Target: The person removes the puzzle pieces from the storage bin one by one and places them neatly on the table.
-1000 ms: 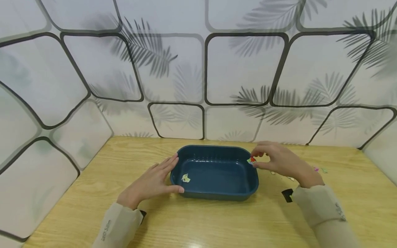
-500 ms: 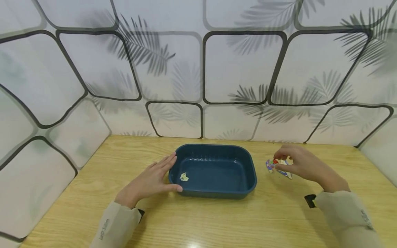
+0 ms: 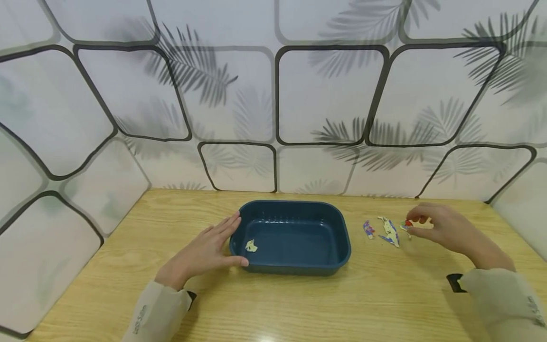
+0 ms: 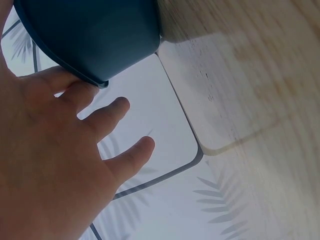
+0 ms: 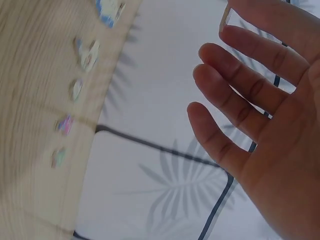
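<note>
A dark blue rectangular dish point(image 3: 290, 242) stands on the wooden table with a small cream cutout point(image 3: 251, 246) lying in its left end. My left hand point(image 3: 202, 249) rests on the dish's left end, fingers straight and spread; in the left wrist view some fingertips touch the rim point(image 4: 95, 82). To the right of the dish, my right hand point(image 3: 448, 232) pinches a small flat cutout point(image 3: 407, 225) with red and green on it between thumb and fingertips. Only a thin edge of that cutout point(image 5: 224, 19) shows in the right wrist view.
A purple-and-pink cutout point(image 3: 368, 229) and a longer cream-and-blue cutout point(image 3: 389, 232) lie between the dish and my right hand. Several more small pieces, one of them pink point(image 5: 65, 125), lie in a row in the right wrist view. A patterned wall point(image 3: 316, 171) borders the table's back.
My right hand has moved right, from the dish's right rim past the loose cutouts, still pinching the red-marked piece. Cutouts it had covered now show. My left hand has stayed at the dish.
</note>
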